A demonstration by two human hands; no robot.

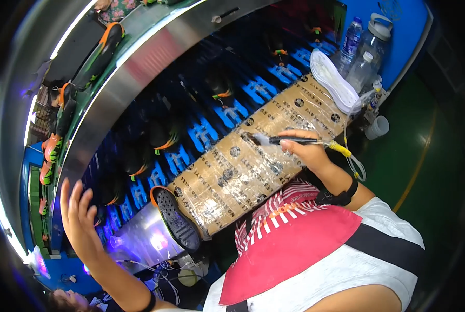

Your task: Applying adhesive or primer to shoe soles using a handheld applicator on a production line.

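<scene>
My right hand (pixel 309 154) is closed around a brush (pixel 296 141) with a black handle and a pale head. A yellow fitting (pixel 340 150) with thin tubing trails from the handle's rear end. The brush head is over the work board (pixel 227 192), which is wrapped in printed brown paper and clear film; whether it touches is hard to tell. On the left, my left hand (pixel 80 216) is raised with fingers spread, holding nothing. A black shoe sole (pixel 175 218) with an orange edge rests at the board's near left end. A white shoe sole (pixel 334 82) lies at its far right end.
Blue brackets (pixel 204 136) line the board's far side, with dark shoes behind them. Orange and black shoes (pixel 98 54) stand on a rack at the left. Bottles (pixel 351 39) and a white cup (pixel 379 128) are at the right. Another person's head (pixel 69 300) shows at lower left.
</scene>
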